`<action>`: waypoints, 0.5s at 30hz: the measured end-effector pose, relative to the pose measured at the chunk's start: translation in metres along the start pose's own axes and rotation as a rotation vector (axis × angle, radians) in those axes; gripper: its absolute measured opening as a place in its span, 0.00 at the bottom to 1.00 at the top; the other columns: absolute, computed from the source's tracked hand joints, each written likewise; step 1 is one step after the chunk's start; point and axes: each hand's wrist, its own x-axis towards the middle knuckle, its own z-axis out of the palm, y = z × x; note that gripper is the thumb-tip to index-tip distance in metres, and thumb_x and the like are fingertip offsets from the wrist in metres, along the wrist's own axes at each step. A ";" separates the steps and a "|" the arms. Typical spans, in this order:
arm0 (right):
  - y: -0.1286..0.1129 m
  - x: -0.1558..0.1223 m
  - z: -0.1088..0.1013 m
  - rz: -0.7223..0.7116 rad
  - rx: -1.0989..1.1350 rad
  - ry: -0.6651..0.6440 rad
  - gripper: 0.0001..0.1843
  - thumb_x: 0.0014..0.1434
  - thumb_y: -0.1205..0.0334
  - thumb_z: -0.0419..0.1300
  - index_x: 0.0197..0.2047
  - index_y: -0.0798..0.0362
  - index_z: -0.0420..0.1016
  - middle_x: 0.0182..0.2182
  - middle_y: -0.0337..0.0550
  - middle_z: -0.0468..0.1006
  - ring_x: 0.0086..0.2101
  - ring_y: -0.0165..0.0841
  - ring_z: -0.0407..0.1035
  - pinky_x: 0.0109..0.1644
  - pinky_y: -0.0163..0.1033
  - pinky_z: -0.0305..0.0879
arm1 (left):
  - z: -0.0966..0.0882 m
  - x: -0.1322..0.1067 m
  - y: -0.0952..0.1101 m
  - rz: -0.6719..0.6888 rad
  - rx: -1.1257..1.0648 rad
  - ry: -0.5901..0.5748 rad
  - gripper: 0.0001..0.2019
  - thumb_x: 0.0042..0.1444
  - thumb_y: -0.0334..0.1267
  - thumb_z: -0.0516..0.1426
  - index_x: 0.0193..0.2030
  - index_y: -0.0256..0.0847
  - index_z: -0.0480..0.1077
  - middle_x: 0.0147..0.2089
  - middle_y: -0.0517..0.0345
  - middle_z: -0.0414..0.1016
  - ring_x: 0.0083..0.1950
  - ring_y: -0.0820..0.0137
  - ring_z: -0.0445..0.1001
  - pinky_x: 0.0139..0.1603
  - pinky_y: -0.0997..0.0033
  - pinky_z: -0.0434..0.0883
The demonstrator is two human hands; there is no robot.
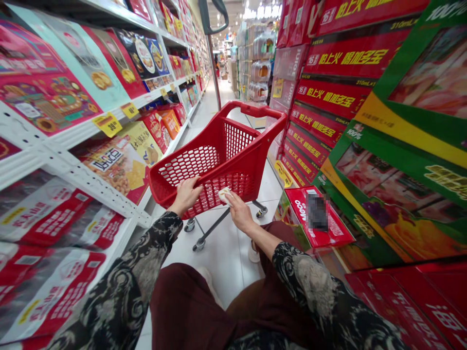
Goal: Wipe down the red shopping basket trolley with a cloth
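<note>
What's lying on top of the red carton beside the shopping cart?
A dark object lies on the red carton. Pixelation hides what it is, and the carton's surface beneath it is covered.

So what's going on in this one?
A person is in a supermarket aisle with a red plastic shopping cart in front of them. Their left hand is on the cart's near rim, and their right hand holds a small white item at the cart's basket. White shelves of boxed goods line the left, and stacked red and green cartons rise on the right.
</note>
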 end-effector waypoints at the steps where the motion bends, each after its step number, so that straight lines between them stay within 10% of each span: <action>1: 0.000 -0.001 -0.001 0.009 0.000 -0.002 0.30 0.55 0.76 0.50 0.61 0.51 0.65 0.62 0.47 0.63 0.58 0.36 0.63 0.62 0.42 0.62 | -0.002 -0.002 -0.002 0.031 -0.004 -0.008 0.22 0.52 0.40 0.48 0.54 0.39 0.67 0.57 0.51 0.72 0.58 0.62 0.66 0.62 0.59 0.56; 7: 0.009 -0.009 -0.006 0.020 -0.012 0.046 0.29 0.56 0.74 0.51 0.60 0.47 0.65 0.60 0.42 0.67 0.58 0.33 0.64 0.61 0.42 0.63 | -0.010 -0.018 -0.024 -0.186 0.075 0.094 0.22 0.55 0.44 0.46 0.52 0.37 0.68 0.59 0.42 0.69 0.61 0.53 0.63 0.64 0.42 0.48; 15: -0.029 0.021 0.019 -0.307 -0.124 0.075 0.24 0.60 0.75 0.51 0.56 0.46 0.71 0.62 0.43 0.65 0.63 0.34 0.55 0.65 0.45 0.57 | -0.014 -0.015 -0.042 -0.223 -0.067 -0.054 0.24 0.54 0.49 0.44 0.49 0.41 0.71 0.54 0.52 0.74 0.57 0.59 0.68 0.60 0.61 0.62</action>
